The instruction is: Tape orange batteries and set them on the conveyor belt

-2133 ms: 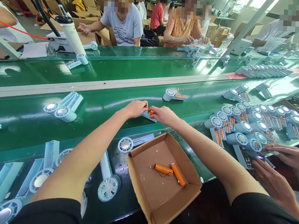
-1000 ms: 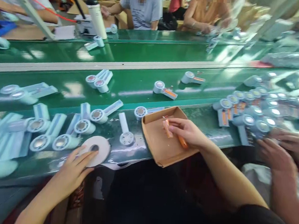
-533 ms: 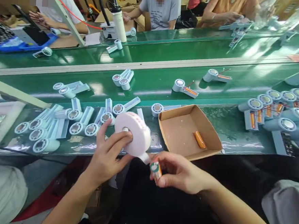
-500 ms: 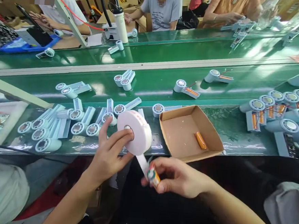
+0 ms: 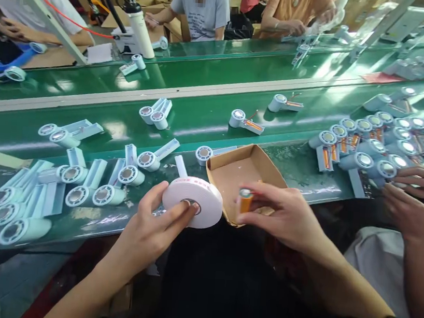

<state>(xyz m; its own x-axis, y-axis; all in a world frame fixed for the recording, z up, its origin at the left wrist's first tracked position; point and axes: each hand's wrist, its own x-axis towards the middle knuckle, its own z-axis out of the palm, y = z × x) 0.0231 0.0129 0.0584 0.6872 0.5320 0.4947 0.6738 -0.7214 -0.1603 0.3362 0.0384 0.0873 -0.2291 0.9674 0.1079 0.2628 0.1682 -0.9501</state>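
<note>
My left hand (image 5: 164, 218) grips a roll of white tape (image 5: 209, 205), its fingers in the core and its thumb at the outer edge. An orange cylindrical battery (image 5: 245, 202) is pinched upright between the thumb and fingers of my right hand (image 5: 284, 215). That hand is over the near right part of an open cardboard tray (image 5: 229, 169), whose near corner lies just right of the tape roll. The tray's inside is partly hidden by my right hand.
Light-blue fan housings (image 5: 109, 195) crowd the bench on the left. More housings with orange batteries (image 5: 326, 152) stand at the right, beside a co-worker's hands (image 5: 416, 192). A green conveyor (image 5: 197, 107) carries several housings. Other people sit across it, near a white cylindrical device (image 5: 141, 33).
My right hand has moved up and right with the battery, away from the tape's end and over the tray. The roll has tilted flatter. A co-worker's hands have appeared at the right.
</note>
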